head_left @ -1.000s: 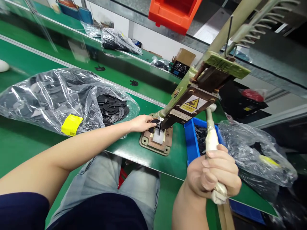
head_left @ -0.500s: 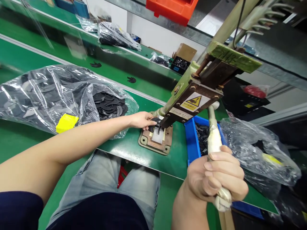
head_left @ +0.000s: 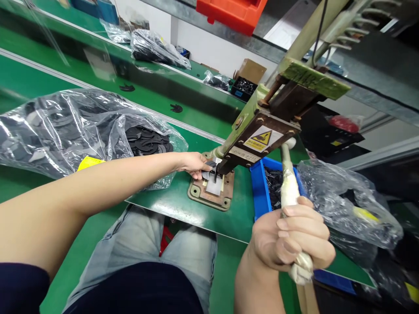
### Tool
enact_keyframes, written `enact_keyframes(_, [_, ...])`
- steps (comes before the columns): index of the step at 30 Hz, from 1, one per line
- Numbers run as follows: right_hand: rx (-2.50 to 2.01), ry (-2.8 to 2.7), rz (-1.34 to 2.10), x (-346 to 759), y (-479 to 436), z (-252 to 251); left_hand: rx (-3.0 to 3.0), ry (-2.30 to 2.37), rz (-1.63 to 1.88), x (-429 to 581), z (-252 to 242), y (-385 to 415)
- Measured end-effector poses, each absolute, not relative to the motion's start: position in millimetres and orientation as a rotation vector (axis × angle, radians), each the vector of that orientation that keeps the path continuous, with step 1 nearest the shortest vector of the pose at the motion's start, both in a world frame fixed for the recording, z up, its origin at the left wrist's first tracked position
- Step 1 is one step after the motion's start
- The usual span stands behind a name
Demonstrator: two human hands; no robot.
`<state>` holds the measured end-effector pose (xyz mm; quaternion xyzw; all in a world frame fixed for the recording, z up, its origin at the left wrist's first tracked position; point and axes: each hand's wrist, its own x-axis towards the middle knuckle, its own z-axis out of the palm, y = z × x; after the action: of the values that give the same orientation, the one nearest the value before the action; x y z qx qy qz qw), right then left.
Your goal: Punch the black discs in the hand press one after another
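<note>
My left hand (head_left: 194, 165) pinches a dark curved flat piece (head_left: 206, 174) at the base plate (head_left: 209, 200) of a hand press (head_left: 257, 137). That piece lies close beside the press's lower tip, over a pale metal plate (head_left: 214, 187); its far part is hidden by the tip. My right hand (head_left: 294, 237) is closed around the wrapped lever handle (head_left: 290, 189) of the press. A yellow warning label (head_left: 263, 138) is stuck on the press's front.
On the left lies a clear plastic bag (head_left: 108, 126) of dark curved pieces. A blue bin (head_left: 260, 196) of small black parts stands right of the press, with another plastic bag (head_left: 347, 196) beyond it. Two loose black pieces (head_left: 176, 108) lie behind. An orange bin (head_left: 232, 13) hangs overhead.
The dark piece in my left hand has tilted a little and catches more light. My right hand stays on the lever handle; the whole view has shifted slightly.
</note>
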<state>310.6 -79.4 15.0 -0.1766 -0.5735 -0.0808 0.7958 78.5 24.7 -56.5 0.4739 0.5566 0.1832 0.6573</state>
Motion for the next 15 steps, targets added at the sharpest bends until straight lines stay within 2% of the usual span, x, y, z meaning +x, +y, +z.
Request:
enact_keyframes(6, [-0.255,-1.266,-0.126,310.5,-56.1,90.0,1.057,1.26,0.47,82.6,-52.7,13.9])
enact_keyframes(9, [-0.352,-1.367,-0.028,319.8,-44.0,117.9,1.109,1.256,0.567,77.5,-47.8,0.3])
enact_keyframes(12, [-0.474,-1.292,0.012,331.0,-43.0,93.8,1.203,1.192,0.665,64.0,-36.0,-23.7])
enact_keyframes(15, [-0.695,-1.372,0.272,328.0,-59.0,29.6,1.274,1.088,0.709,51.3,-19.8,-55.9])
